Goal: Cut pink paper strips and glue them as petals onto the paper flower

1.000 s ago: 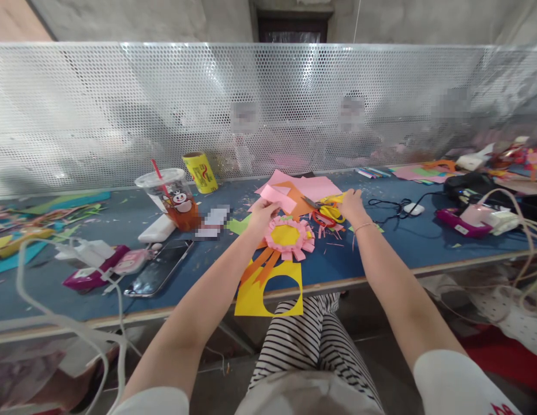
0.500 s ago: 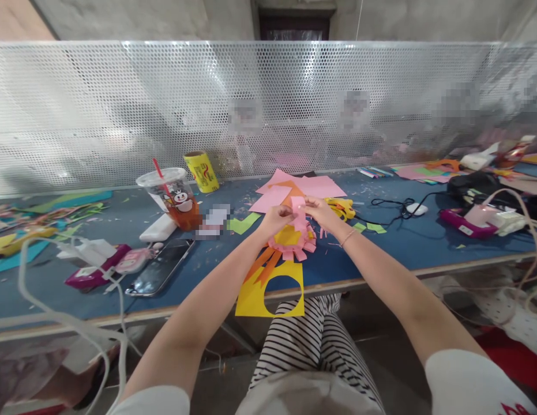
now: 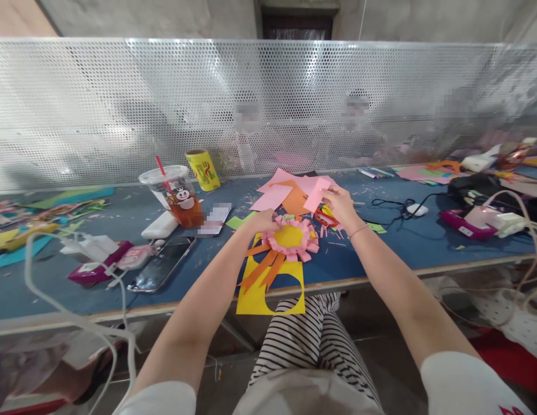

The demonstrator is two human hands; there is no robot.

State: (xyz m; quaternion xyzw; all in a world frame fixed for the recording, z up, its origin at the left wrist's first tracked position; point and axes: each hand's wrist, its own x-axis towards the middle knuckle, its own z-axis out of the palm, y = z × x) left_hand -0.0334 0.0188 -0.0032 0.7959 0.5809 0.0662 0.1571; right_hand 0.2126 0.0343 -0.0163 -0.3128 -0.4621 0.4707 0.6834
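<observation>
A paper flower [image 3: 288,235] with a yellow centre and a fringe of folded pink strips lies at the table's front edge. Orange paper tails [image 3: 268,270] hang from its lower left. My left hand [image 3: 263,222] is closed at the flower's upper left rim, its fingertips partly hidden. A pale green bit shows beside them. Raised to the right of the flower, my right hand [image 3: 337,202] pinches a pink paper strip [image 3: 315,195]. Beneath the flower, a yellow sheet [image 3: 251,300] with a round hole juts over the edge.
Pink sheets [image 3: 268,199] and an orange piece [image 3: 294,199] lie behind the flower. To the left stand a drink cup [image 3: 181,199] and a yellow tape roll [image 3: 203,171], near a phone [image 3: 162,265]. A metal mesh partition [image 3: 294,104] closes off the back.
My hands have moved apart. The right one has carried a pink strip up and right, away from the flower; the left has come down to the flower's rim, exposing more of the ring.
</observation>
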